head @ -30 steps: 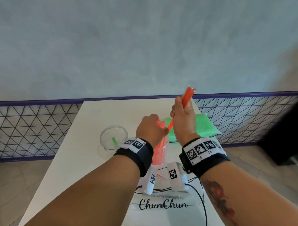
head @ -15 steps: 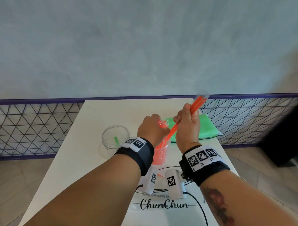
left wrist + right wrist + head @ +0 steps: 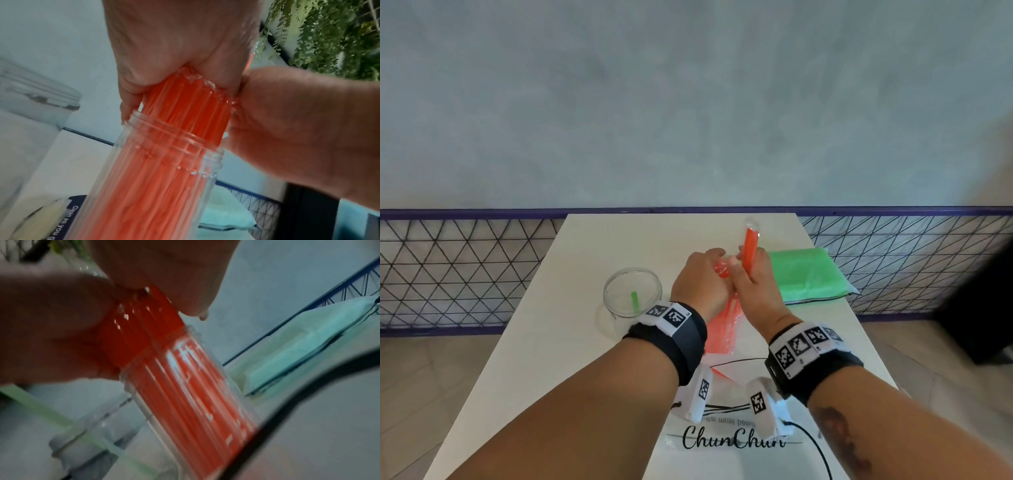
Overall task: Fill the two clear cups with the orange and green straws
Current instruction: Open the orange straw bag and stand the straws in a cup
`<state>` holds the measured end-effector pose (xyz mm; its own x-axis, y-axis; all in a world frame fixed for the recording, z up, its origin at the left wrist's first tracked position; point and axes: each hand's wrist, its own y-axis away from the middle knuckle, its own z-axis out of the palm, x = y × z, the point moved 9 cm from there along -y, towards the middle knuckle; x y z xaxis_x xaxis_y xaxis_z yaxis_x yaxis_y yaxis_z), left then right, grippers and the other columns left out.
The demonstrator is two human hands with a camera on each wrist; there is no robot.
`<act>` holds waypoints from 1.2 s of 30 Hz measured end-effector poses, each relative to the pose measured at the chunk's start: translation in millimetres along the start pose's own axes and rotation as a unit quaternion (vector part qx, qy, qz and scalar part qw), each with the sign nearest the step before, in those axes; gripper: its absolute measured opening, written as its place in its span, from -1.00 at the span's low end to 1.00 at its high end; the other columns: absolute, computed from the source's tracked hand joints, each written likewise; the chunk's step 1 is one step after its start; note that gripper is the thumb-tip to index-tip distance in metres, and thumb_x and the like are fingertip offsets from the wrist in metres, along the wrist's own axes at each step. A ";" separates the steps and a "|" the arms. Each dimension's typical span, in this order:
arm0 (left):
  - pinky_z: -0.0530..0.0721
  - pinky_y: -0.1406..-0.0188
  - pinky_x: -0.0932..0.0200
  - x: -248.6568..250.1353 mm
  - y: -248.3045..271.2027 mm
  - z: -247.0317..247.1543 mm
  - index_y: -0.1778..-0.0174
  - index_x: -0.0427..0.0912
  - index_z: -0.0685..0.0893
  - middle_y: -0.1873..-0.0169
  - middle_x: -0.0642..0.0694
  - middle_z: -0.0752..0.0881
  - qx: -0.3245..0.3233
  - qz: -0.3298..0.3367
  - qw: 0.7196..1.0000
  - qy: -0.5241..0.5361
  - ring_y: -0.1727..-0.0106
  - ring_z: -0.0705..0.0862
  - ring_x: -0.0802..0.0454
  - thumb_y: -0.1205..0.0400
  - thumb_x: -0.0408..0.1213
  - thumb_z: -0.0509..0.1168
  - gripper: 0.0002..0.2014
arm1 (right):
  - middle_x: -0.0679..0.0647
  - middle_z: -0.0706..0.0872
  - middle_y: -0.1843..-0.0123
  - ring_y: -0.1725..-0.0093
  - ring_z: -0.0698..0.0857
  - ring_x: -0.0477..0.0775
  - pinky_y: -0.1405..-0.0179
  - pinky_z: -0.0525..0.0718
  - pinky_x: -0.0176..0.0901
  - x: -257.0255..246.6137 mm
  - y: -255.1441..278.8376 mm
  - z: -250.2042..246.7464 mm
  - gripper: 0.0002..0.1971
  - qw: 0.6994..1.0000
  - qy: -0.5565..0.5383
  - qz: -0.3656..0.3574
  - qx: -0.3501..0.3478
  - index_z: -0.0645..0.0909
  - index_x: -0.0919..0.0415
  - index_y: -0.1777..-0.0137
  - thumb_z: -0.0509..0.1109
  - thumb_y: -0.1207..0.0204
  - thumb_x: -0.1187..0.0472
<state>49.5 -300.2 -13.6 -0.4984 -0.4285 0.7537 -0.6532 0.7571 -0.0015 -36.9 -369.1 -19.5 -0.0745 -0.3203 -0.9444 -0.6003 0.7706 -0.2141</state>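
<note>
Now both hands hold orange straws over a clear cup.

Up close, the left hand (image 3: 700,281) has its fingers curled tight around the top of the bunch of orange straws (image 3: 164,162), which stands in the near clear cup (image 3: 170,162) on the white table (image 3: 558,342). The right hand (image 3: 755,286) is right beside it, touching it, with its fingers wrapped around a few orange straws (image 3: 750,246) in clear wrap that stick up past its knuckles. Both arms reach forward from below, wrists close together, each with a black band. To the left stands the other clear cup (image 3: 632,291), apart from the hands, with one green straw (image 3: 635,301) inside. Behind the right hand lies a green packet (image 3: 808,277) on the table.
</note>
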 end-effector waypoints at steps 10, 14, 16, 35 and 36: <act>0.76 -0.11 -0.10 -1.9 -0.9 8.5 -0.38 -0.01 0.58 -0.11 -0.19 0.76 -0.021 0.010 0.996 0.083 -0.14 0.75 -0.19 -0.50 0.16 0.20 -0.44 | 0.02 0.19 -0.74 -0.73 0.02 -0.06 -0.72 -0.07 0.00 -67.1 -26.0 3.6 -0.34 0.917 0.337 -0.183 -0.106 0.16 0.18 -0.71 -0.24 -0.70 -0.12; 0.69 -0.26 -0.11 -23.5 3.2 -3.5 -0.54 -0.03 0.35 -0.23 -0.01 0.69 0.041 -0.063 0.978 0.196 -0.21 0.71 -0.06 -0.61 -0.02 0.20 -0.45 | 0.00 0.14 -0.75 -0.74 0.02 -0.02 -0.71 -0.01 0.17 -15.4 -14.4 21.0 -0.18 0.910 0.366 -0.115 -0.155 0.08 0.13 -0.73 -0.38 -0.57 -0.28; 0.69 -0.26 -0.06 -29.9 4.8 -5.7 -0.52 -0.05 0.38 -0.23 0.00 0.69 0.060 -0.064 0.973 0.213 -0.20 0.71 -0.04 -0.68 -0.11 0.22 -0.54 | -0.03 0.06 -0.77 -0.74 -0.03 -0.04 -0.69 0.01 0.23 0.3 -11.4 22.7 -0.29 0.915 0.354 -0.079 -0.179 -0.03 0.08 -0.75 -0.29 -0.67 -0.26; 0.62 -0.24 -0.02 -42.4 -8.3 7.8 -0.23 -0.13 0.64 -0.13 -0.11 0.73 0.066 -0.076 0.983 0.153 -0.17 0.69 -0.12 -0.80 -0.13 0.00 -0.67 | 0.06 0.12 -0.75 -0.69 0.21 0.14 -0.62 0.18 0.07 -9.5 -8.4 20.4 -0.40 0.950 0.233 0.050 -0.204 -0.18 -0.13 -0.74 -0.08 -0.76 -0.16; 0.61 -0.30 -0.07 -42.7 -5.5 5.9 -0.29 -0.14 0.61 -0.18 -0.14 0.72 0.073 -0.077 0.983 0.153 -0.22 0.68 -0.16 -0.81 -0.08 -0.01 -0.64 | 0.05 0.05 -0.76 -0.71 0.15 0.12 -0.64 0.13 0.05 -10.3 -7.7 18.8 -0.38 0.960 0.187 0.056 -0.199 -0.19 -0.11 -0.74 -0.07 -0.76 -0.16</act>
<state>71.0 -289.0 -49.6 -0.2074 -0.3476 0.9144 -0.7938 0.6061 0.0503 -16.5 -361.4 -12.8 -0.3931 -0.4807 -0.7838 -0.8234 0.5635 0.0673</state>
